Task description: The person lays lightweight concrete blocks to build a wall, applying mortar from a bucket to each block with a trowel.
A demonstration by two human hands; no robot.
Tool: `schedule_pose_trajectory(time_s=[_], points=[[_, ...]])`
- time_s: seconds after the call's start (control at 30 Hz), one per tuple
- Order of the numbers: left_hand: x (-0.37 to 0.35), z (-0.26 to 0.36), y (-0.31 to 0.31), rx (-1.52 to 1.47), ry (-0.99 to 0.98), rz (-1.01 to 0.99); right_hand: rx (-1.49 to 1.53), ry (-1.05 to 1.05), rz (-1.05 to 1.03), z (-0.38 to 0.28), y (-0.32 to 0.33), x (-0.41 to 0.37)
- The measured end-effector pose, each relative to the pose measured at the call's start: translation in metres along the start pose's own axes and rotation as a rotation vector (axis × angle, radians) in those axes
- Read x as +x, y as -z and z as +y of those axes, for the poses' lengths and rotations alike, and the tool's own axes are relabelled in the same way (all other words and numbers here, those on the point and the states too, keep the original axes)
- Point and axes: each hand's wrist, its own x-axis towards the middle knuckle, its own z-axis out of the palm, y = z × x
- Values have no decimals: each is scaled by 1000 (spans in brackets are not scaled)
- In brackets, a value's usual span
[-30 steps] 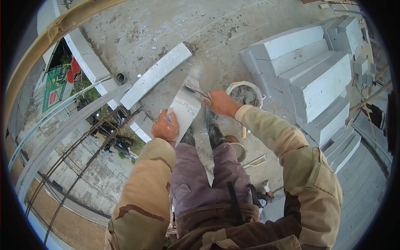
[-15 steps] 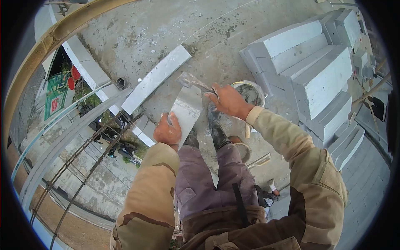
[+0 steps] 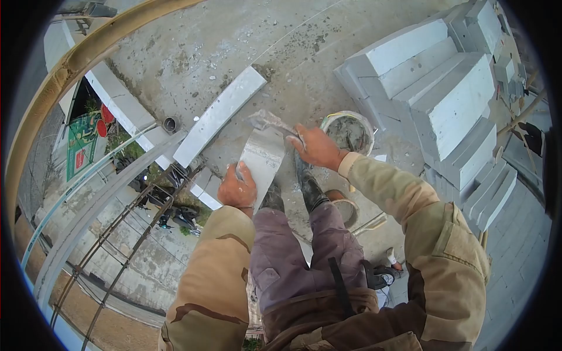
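Note:
My left hand (image 3: 237, 188) is closed on the left side of a pale grey concrete block (image 3: 260, 158), which stands in front of my boots. Wet grey mortar coats part of the block's upper face. In my right hand (image 3: 317, 146) is a trowel (image 3: 269, 121), its handle wrapped by the fingers. The mortar-smeared blade lies right at the block's far end. Just beyond my right hand sits a round bucket (image 3: 349, 133) with grey mortar inside.
A long white block (image 3: 219, 117) lies ahead on the concrete floor. Stacked blocks (image 3: 436, 99) rise at the right. Another round container (image 3: 345, 209) stands by my right boot. Left of me are steel rebar (image 3: 126, 263), a curved-looking rail (image 3: 111, 161) and a lower level with a parked motorbike.
The trowel blade has shifted slightly left and down along the block's far end, my right hand with it. The whole view has tilted a little; my left hand keeps its hold.

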Motion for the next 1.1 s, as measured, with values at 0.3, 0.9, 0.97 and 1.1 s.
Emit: schedule_pose_trajectory(time_s=[0.3, 0.9, 0.97, 1.1], points=[[4, 4, 4, -37, 37, -36, 17, 131, 109, -56, 69, -36], [-1, -5, -5, -42, 24, 42, -139, 101, -33, -12, 56, -84], [-3, -4, -6, -41, 39, 52, -117, 100, -114, -33, 77, -76], [0, -3, -1, -52, 73, -32, 150, 136, 73, -29, 77, -96]])
